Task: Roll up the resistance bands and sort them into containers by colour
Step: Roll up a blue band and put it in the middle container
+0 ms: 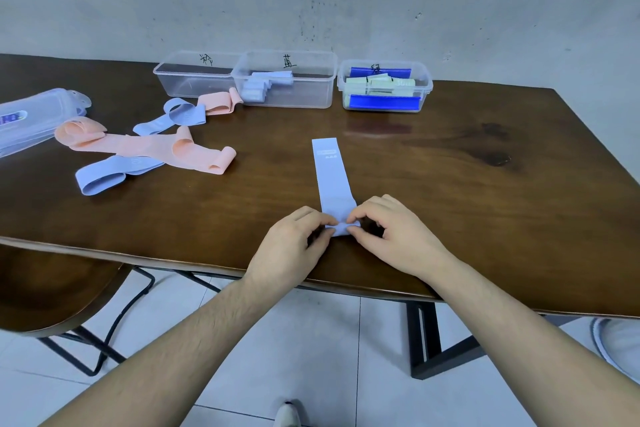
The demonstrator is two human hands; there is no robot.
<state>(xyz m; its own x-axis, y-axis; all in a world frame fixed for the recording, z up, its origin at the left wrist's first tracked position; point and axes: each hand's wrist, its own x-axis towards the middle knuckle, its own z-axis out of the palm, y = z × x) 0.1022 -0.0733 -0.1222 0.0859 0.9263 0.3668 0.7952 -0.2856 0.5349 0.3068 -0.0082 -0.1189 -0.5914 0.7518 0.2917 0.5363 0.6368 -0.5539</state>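
A light blue resistance band point(331, 173) lies flat on the wooden table point(467, 218), stretching away from me. Its near end is curled into a small roll, which my left hand point(294, 243) and my right hand point(391, 236) both pinch between thumb and fingers. A loose heap of pink bands point(145, 146) and light blue bands point(104, 177) lies at the left. Three clear containers stand at the back: an empty left one point(194, 78), a middle one point(285, 80) holding rolled light blue bands, and a right one point(384, 87) with pale green rolls.
Clear container lids point(38, 118) are stacked at the far left edge. A wooden chair point(59, 291) stands under the table's left front. The table's front edge runs just below my hands. A grey wall rises behind the containers.
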